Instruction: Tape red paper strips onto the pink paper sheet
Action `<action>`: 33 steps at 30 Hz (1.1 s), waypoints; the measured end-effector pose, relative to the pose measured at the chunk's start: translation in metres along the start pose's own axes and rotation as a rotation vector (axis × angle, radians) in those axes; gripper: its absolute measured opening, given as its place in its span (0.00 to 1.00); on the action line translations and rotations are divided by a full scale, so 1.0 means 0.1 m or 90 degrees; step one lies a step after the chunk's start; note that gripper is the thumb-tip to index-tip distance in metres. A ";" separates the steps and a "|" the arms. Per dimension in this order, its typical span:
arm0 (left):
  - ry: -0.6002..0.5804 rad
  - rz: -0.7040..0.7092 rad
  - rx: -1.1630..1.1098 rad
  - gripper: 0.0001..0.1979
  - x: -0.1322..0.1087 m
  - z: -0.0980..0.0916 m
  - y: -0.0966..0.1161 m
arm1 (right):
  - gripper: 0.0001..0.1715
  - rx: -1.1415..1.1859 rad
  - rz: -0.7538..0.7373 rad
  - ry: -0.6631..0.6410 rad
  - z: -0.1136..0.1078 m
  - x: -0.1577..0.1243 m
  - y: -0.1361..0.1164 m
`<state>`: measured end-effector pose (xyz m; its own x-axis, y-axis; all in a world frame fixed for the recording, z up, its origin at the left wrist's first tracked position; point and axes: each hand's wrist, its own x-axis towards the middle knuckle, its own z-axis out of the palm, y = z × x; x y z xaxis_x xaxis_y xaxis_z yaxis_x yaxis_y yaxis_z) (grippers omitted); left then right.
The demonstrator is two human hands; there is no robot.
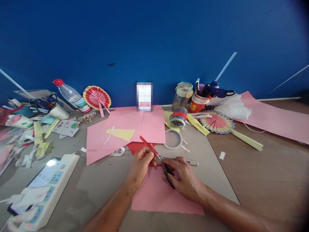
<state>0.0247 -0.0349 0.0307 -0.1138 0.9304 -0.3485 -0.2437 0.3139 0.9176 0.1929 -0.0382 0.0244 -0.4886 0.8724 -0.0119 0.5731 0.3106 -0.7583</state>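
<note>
Between the thumb and fingers of my left hand [144, 162] is a narrow red paper strip [145, 142]. My right hand [184, 175] grips black-handled scissors [168, 170], whose blades point up and left along the strip. Whether the blades are cutting into it I cannot tell. Below both hands lies a pink paper sheet [154, 198]. A piece of red paper [135, 147] lies just beyond my left hand, partly under the pink sheets [96, 141]. A pale utility knife [193, 163] rests behind my right hand, partly hidden by it.
A tape roll [173, 139] and stacked coloured tapes [178, 117] sit beyond my hands. Paper fans [97, 97] stand or lie at both sides. A power strip [54, 190] and a phone [43, 175] are at left. A red cup [198, 102] holds tools near the blue wall.
</note>
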 end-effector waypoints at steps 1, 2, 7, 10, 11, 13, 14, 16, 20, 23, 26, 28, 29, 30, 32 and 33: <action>0.000 -0.001 0.000 0.09 0.00 0.00 0.00 | 0.19 0.000 -0.002 0.000 0.00 0.00 0.00; 0.000 -0.001 0.001 0.08 0.00 0.00 0.00 | 0.19 0.000 -0.005 0.001 0.00 0.00 0.00; -0.001 -0.002 0.004 0.08 0.00 -0.01 0.00 | 0.19 0.002 -0.006 -0.001 0.01 0.00 0.01; -0.003 -0.001 0.004 0.08 0.00 -0.01 0.00 | 0.18 0.004 -0.009 0.002 0.02 0.00 0.01; -0.003 0.000 0.004 0.09 0.01 -0.01 0.00 | 0.18 0.005 -0.010 0.003 0.02 -0.01 0.01; -0.004 0.001 0.003 0.09 0.01 0.00 -0.01 | 0.18 0.005 -0.008 0.002 0.02 -0.01 0.01; -0.004 0.001 0.003 0.09 0.01 0.00 0.00 | 0.18 0.005 -0.008 0.002 0.02 -0.01 0.01; -0.002 0.000 0.003 0.09 0.01 0.00 0.00 | 0.18 0.004 -0.008 0.001 0.02 -0.01 0.01; 0.001 0.000 0.006 0.09 0.00 0.00 0.01 | 0.19 -0.004 -0.012 0.000 0.02 -0.01 0.02; 0.000 0.001 0.008 0.09 0.01 0.00 0.01 | 0.20 -0.005 -0.012 0.001 0.04 -0.01 0.04; -0.001 0.005 0.010 0.08 0.01 -0.01 0.00 | 0.20 -0.011 -0.008 0.002 0.04 -0.01 0.04; -0.003 0.007 0.011 0.08 0.02 -0.01 -0.01 | 0.20 -0.017 -0.005 0.001 0.04 -0.01 0.04; -0.004 0.008 0.011 0.08 0.02 -0.02 -0.02 | 0.19 -0.018 -0.005 0.000 0.04 -0.01 0.04; -0.005 0.009 0.011 0.08 0.02 -0.02 -0.02 | 0.19 -0.019 -0.007 0.000 0.04 -0.01 0.04; -0.005 0.011 0.011 0.09 0.02 -0.02 -0.03 | 0.19 -0.019 -0.012 0.001 0.04 -0.01 0.03; -0.004 0.011 0.011 0.09 0.02 -0.02 -0.03 | 0.19 -0.019 -0.014 0.001 0.04 -0.01 0.03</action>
<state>0.0230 -0.0345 0.0264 -0.1112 0.9371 -0.3309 -0.2251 0.3005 0.9268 0.1929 -0.0399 0.0198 -0.5004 0.8658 0.0053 0.5818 0.3408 -0.7385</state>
